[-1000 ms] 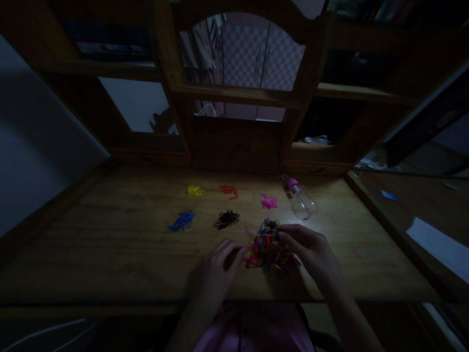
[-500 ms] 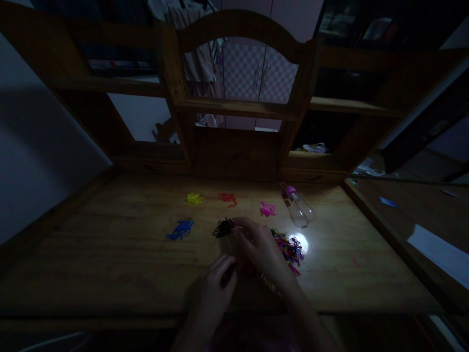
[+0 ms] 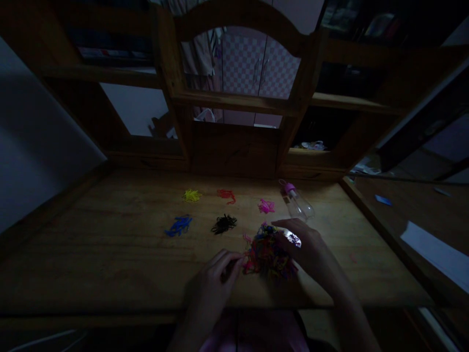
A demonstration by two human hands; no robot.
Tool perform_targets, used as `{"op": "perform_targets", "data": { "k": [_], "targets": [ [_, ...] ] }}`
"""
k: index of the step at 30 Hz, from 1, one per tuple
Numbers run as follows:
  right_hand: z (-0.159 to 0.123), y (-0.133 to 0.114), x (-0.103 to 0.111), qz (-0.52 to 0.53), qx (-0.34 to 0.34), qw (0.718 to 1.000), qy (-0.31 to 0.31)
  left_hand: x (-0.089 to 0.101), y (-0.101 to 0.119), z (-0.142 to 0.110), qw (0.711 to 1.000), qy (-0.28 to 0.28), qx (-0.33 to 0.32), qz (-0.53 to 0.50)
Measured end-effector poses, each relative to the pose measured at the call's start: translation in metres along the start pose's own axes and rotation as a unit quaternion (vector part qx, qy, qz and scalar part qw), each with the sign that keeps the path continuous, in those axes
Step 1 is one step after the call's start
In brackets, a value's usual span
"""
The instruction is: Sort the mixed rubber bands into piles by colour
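A mixed pile of thin colourful strands or bands (image 3: 269, 256) lies on the wooden desk before me; the dim light hides their exact kind. At the pile's left edge, my left hand (image 3: 218, 274) is closed in a pinch by some reddish strands, and what its fingertips hold is too small to make out. My right hand (image 3: 309, 247) reaches over the pile's right side with fingers apart. Sorted heaps lie farther back: black strands (image 3: 224, 224), blue strands (image 3: 179, 226), yellow strands (image 3: 192, 195), red strands (image 3: 226, 195) and pink strands (image 3: 266, 206).
A clear bottle with a pink cap (image 3: 297, 201) lies behind my right hand. Wooden shelving (image 3: 234, 151) rises along the desk's back edge. To the right, on a lower surface, are a white paper (image 3: 436, 252) and a small blue card (image 3: 383, 200).
My right hand has moved from the black heap back to the right, over the mixed pile. My left hand has shifted slightly right to the pile's edge. The view has tilted a little.
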State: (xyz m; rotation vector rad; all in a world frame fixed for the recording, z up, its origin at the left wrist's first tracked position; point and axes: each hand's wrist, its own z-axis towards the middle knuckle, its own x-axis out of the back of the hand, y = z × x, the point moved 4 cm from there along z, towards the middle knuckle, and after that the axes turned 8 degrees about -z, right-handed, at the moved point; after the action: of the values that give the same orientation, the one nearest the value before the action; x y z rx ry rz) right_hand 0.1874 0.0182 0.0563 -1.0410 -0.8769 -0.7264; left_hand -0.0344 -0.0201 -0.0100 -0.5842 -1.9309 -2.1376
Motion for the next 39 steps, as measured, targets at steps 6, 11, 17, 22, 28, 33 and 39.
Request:
{"op": "perform_targets", "data": {
  "k": [6, 11, 17, 22, 28, 33, 39],
  "targets": [
    [0.024, -0.044, -0.029, -0.191, 0.047, 0.978, -0.062, 0.001, 0.0, -0.001, 1.0, 0.002, -0.016, -0.013],
    [0.029, -0.042, -0.032, -0.194, 0.057, 0.976, -0.081, 0.001, 0.002, -0.002, 1.0, -0.003, -0.005, -0.003],
    [0.034, -0.032, -0.027, -0.14, 0.071, 0.984, -0.079, 0.002, 0.002, -0.001, 1.0, 0.005, -0.012, 0.0],
    [0.036, -0.038, -0.032, -0.172, 0.083, 0.975, -0.114, 0.003, 0.004, 0.0, 1.0, 0.006, -0.013, -0.005],
    [0.036, -0.038, -0.037, -0.198, 0.074, 0.967, -0.14, 0.004, 0.006, -0.001, 1.0, -0.001, -0.01, -0.003],
    [0.035, -0.034, -0.044, -0.179, 0.065, 0.97, -0.147, 0.003, 0.005, -0.001, 1.0, 0.003, -0.019, -0.007],
    [0.035, -0.02, -0.042, -0.062, 0.039, 0.993, -0.096, 0.004, 0.006, 0.0, 1.0, 0.003, -0.024, -0.007]
  ]
}}
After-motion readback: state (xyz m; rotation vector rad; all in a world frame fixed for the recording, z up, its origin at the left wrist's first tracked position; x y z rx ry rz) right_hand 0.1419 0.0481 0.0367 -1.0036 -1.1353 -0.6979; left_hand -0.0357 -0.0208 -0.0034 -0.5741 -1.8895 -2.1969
